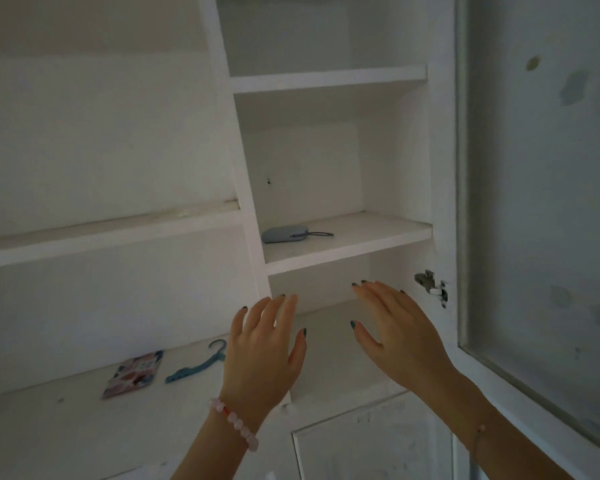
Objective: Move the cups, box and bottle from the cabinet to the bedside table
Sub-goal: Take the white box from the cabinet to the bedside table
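Two open grips: my left hand (260,355) and right hand (395,330) hold nothing at the cabinet (347,258); no cups, box or bottle show inside, so moving seems done.

In the white cabinet (245,168), the middle shelf (378,233) of the right-hand bay carries a grey-blue pouch (284,234) with a loop strap, lying flat near its far left corner. Lower left, the white bench (49,438) carries a flat patterned packet (134,374) and, just right of it, a blue hanger (196,363), the two lying apart.
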